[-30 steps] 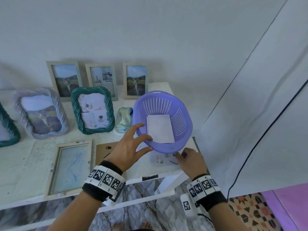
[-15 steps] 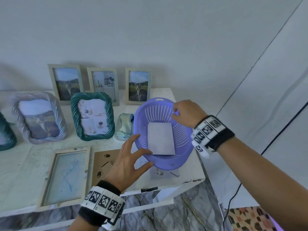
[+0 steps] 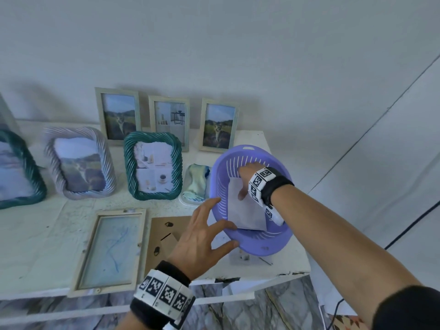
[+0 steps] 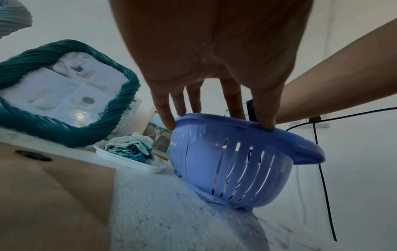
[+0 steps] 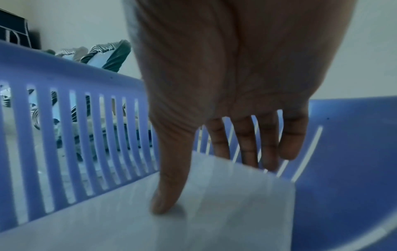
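Your right hand [image 3: 247, 178] is pinching the far edge of the white sheet [image 3: 245, 211] lying lengthwise toward you in the purple basket [image 3: 264, 250], while your left hand [image 3: 197, 244], fingers spread, is bracing its near rim.

right hand [image 3: 246, 178] now inside basket [image 3: 262, 248], thumb on white sheet [image 3: 245, 216]

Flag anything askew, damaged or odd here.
One pale frame lies flat, dismantled, its brown backing board loose beside it, while the others stand. The table edge is chipped near the purple basket, where the right hand pinches a white card.
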`<state>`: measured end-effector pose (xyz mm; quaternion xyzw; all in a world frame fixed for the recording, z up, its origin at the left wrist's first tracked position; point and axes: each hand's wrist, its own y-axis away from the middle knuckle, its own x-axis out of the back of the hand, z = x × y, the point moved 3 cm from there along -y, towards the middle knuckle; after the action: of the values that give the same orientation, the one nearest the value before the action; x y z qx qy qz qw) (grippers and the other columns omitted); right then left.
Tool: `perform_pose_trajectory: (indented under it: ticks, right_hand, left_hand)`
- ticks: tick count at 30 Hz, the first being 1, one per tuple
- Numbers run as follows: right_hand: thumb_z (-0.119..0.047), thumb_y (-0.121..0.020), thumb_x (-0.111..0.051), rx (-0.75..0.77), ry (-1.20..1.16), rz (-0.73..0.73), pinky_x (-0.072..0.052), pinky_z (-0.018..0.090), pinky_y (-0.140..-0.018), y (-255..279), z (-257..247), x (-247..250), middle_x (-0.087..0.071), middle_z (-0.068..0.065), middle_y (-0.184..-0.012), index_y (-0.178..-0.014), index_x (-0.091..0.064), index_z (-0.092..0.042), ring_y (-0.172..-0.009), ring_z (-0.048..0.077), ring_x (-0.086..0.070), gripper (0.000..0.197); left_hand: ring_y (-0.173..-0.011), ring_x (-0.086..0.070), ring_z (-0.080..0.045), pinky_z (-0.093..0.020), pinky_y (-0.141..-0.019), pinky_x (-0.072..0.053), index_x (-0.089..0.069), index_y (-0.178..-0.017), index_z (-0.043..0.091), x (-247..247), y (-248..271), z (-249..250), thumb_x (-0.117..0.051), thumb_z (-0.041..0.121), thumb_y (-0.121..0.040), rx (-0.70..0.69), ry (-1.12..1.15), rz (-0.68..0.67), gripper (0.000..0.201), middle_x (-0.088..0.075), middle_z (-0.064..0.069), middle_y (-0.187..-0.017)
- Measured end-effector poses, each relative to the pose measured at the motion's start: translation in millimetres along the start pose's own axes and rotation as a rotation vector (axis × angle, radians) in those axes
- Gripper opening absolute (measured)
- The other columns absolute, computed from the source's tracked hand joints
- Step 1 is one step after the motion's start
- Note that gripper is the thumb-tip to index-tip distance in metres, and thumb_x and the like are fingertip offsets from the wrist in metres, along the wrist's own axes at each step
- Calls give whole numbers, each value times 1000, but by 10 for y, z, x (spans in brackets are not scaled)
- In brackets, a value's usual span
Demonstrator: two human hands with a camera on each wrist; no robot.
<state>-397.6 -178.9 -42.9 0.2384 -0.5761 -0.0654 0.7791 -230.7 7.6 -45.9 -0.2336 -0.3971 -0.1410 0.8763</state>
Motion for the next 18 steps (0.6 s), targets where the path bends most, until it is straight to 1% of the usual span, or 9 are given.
perform_pose_trajectory:
  ticks: [2,3,5,7,8,10,13,15,18]
  right_hand:
    - [-41,-70,-81,-55,-25,70,-46,46,-90,51,6,60,-59,10,-121,-125,-53,-16,-114,36,-54,67]
    - [-32,-77,-76,-76,-35,102,-43,47,-94,85,7,107,-56,10,-126,-128,-50,-15,-120,37,-50,59]
    - [-17,-87,-64,-78,-76,140,-46,43,-93,170,26,217,-59,10,-122,-120,-55,-13,-115,34,-53,34]
    - [-9,-90,-55,-56,-193,146,-49,36,-83,273,99,307,-63,10,-114,-109,-61,-11,-105,32,-59,20]
    - [-6,-90,-51,-47,-261,155,-48,34,-80,343,154,366,-63,10,-111,-105,-63,-11,-103,31,-59,20]
    - [-1,-88,-45,-33,-390,231,-44,30,-79,526,253,545,-65,10,-110,-101,-66,-11,-103,31,-59,26]
    - [-1,-92,-44,-6,-531,388,-41,27,-79,871,285,902,-67,11,-107,-103,-69,-8,-99,29,-60,28]
    - [-3,-94,-46,20,-597,499,-41,25,-79,1110,216,1131,-67,9,-105,-106,-70,-7,-96,25,-60,26]
    - [-5,-95,-51,112,-718,605,-38,21,-73,1386,-87,1372,-67,1,-98,-106,-70,-7,-89,16,-59,22]
  left_hand:
    - [-143,-26,-22,-33,-109,-31,-63,-111,35,18,-7,5,-54,58,-90,-9,-1,1,32,-27,-3,-153]
    - [-142,-27,-22,-34,-109,-33,-63,-112,35,25,-8,-1,-53,57,-91,-14,-1,-1,32,-27,-3,-153]
    - [-141,-30,-22,-36,-107,-37,-62,-116,34,50,-5,-27,-53,56,-92,-15,20,-7,33,-27,-2,-153]
    - [-139,-34,-20,-38,-105,-41,-60,-120,33,104,1,-68,-51,55,-92,0,64,-1,36,-27,1,-153]
    - [-138,-36,-19,-37,-104,-42,-59,-120,33,149,-1,-88,-51,55,-92,10,89,13,37,-29,2,-152]
    - [-134,-40,-14,-33,-103,-42,-61,-120,31,277,-16,-130,-50,53,-91,41,143,57,37,-36,4,-148]
    - [-124,-48,-6,-25,-97,-44,-62,-118,30,527,-63,-198,-52,47,-90,81,226,134,34,-47,7,-137]
    - [-115,-54,-3,-24,-92,-47,-63,-118,27,698,-94,-240,-56,41,-90,102,270,191,32,-53,8,-129]
    - [-101,-60,-1,-24,-85,-52,-61,-122,21,938,-100,-306,-63,31,-90,165,397,267,33,-61,10,-115]
